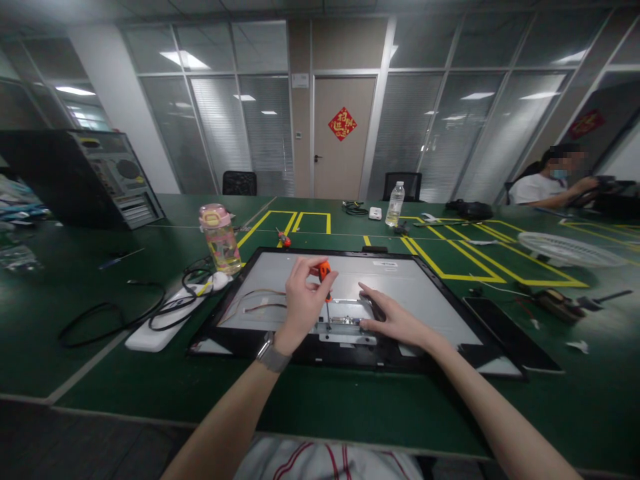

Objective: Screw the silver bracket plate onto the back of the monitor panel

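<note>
My left hand (305, 300) pinches the orange handle of a screwdriver (325, 270), which stands about upright with its shaft pointing down at a small metal bracket (347, 339). The bracket sits near the front edge of a flat monitor panel (425, 293) with a grey back and a black frame, lying on the table. My right hand (393, 317) rests at the bracket's right side, thumb and fingers stretched apart. Thin wires (263, 307) run across the panel left of my left hand. The screwdriver's tip and what it touches are too small to make out.
A power strip (160, 327) with black cables and a pink-lidded bottle (220, 240) stand left; a computer case (85, 177) is farther left. Behind the panel are a red-handled screwdriver (283, 239) and a water bottle (395, 203). A black slab (510, 333) lies right. A person (550, 180) sits far right.
</note>
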A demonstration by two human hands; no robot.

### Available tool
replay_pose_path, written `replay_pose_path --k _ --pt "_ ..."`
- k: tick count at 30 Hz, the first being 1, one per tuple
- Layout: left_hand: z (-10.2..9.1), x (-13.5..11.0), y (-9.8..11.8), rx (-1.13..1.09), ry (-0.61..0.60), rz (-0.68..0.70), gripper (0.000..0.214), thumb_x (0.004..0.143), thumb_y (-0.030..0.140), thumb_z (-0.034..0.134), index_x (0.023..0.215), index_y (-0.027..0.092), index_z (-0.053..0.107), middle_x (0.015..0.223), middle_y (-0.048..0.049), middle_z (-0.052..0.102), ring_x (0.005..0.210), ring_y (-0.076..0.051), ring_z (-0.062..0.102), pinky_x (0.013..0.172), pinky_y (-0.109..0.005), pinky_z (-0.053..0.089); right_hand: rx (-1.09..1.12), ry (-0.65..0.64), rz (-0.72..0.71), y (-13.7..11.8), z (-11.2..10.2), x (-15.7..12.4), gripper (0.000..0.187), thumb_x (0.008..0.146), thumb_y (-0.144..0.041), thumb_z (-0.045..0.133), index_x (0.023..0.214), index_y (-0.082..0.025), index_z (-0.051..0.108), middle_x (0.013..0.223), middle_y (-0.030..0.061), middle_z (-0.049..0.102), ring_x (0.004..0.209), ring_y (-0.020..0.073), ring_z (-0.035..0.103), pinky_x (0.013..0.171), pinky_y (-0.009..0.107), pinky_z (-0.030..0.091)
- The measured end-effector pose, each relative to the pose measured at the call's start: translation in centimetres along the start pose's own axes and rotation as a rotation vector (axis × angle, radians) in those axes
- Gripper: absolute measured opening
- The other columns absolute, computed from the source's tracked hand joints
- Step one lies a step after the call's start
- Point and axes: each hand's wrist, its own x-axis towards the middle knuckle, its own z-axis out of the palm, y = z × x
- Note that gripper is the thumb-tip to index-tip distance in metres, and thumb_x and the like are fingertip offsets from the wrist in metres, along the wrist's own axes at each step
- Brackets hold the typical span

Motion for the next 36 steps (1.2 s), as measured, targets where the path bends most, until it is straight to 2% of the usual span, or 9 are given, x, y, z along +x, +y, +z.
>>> replay_pose_path --k 6,12,19,22,26,28,30,33,36 --pt "0.0 0.0 0.0 0.019 0.000 0.014 0.023 0.081 0.028 0.066 0.102 0.021 0.062 0.091 -0.0033 0.052 0.079 -0.014 0.056 0.047 -0.017 0.055 0.005 0.000 0.011 -0.2 -0.2 0.0 0.082 0.082 -0.055 0.060 0.148 -0.022 0.023 0.144 0.0155 0.046 0.134 0.0312 0.040 0.110 0.052 0.031" --pt "-0.1 0.0 0.0 0.020 0.008 0.011 0.023 0.081 0.028 0.066 0.102 0.021 0.062 0.092 -0.0033 0.052 0.080 -0.015 0.056 0.047 -0.017 0.054 0.008 -0.018 0.017 -0.3 -0.3 0.0 0.085 0.079 -0.055 0.063 0.148 -0.021 0.026 0.148 0.0156 0.040 0.135 0.0318 0.038 0.111 0.052 0.030" --pt "0.1 -0.3 -0.1 0.065 -0.010 0.071 0.021 0.081 0.026 0.065 0.101 0.020 0.062 0.091 -0.0032 0.053 0.079 -0.014 0.057 0.045 -0.015 0.051 0.005 -0.028 0.015 -0.1 -0.2 0.1 0.086 0.078 -0.056 0.064 0.147 -0.021 0.027 0.149 0.0150 0.038 0.135 0.0318 0.038 0.111 0.050 0.030" --pt "0.0 -0.7 -0.3 0.017 -0.051 0.085 0.016 0.085 0.023 0.058 0.101 0.020 0.060 0.092 -0.0032 0.054 0.077 -0.013 0.059 0.051 -0.018 0.052 0.013 -0.034 0.016 0.0 -0.2 0.0 0.084 0.079 -0.055 0.064 0.147 -0.022 0.027 0.150 0.0139 0.036 0.136 0.0311 0.036 0.113 0.049 0.028" --pt "0.0 -0.8 -0.3 -0.184 -0.140 0.030 0.017 0.092 0.022 0.044 0.103 0.021 0.056 0.086 -0.0023 0.060 0.069 -0.013 0.062 0.062 -0.025 0.053 0.040 -0.053 -0.006 0.3 -0.3 0.0 0.087 0.076 -0.054 0.068 0.147 -0.024 0.028 0.150 0.0117 0.036 0.136 0.0306 0.036 0.113 0.048 0.028" --pt "0.0 -0.5 -0.2 -0.178 -0.142 0.022 0.015 0.091 0.024 0.047 0.099 0.021 0.060 0.086 -0.0032 0.062 0.078 -0.015 0.062 0.073 -0.029 0.052 0.052 -0.076 -0.001 0.5 -0.4 0.0 0.090 0.072 -0.053 0.072 0.146 -0.024 0.030 0.150 0.0113 0.036 0.136 0.0312 0.036 0.113 0.048 0.028" --pt "0.0 -0.1 0.1 -0.109 -0.092 0.056 0.010 0.085 0.027 0.059 0.089 0.021 0.065 0.089 -0.0045 0.061 0.089 -0.018 0.060 0.082 -0.030 0.048 0.063 -0.096 0.026 0.7 -0.6 -0.1 0.092 0.069 -0.052 0.075 0.145 -0.023 0.033 0.150 0.0116 0.036 0.136 0.0319 0.035 0.114 0.048 0.026" --pt "-0.1 0.3 0.4 -0.093 -0.052 0.012 0.010 0.085 0.027 0.059 0.088 0.020 0.066 0.087 -0.0040 0.060 0.085 -0.017 0.059 0.079 -0.029 0.047 0.082 -0.103 0.055 0.9 -1.0 -0.1 0.090 0.068 -0.052 0.075 0.143 -0.022 0.036 0.149 0.0117 0.038 0.135 0.0321 0.037 0.114 0.048 0.027" --pt "-0.3 0.5 0.5 -0.128 -0.074 -0.071 0.024 0.093 0.023 0.041 0.092 0.019 0.065 0.081 -0.0033 0.062 0.079 -0.016 0.059 0.073 -0.028 0.046 0.092 -0.101 0.049 1.1 -1.2 -0.2 0.084 0.068 -0.052 0.075 0.139 -0.022 0.042 0.145 0.0108 0.043 0.133 0.0317 0.041 0.113 0.046 0.029"
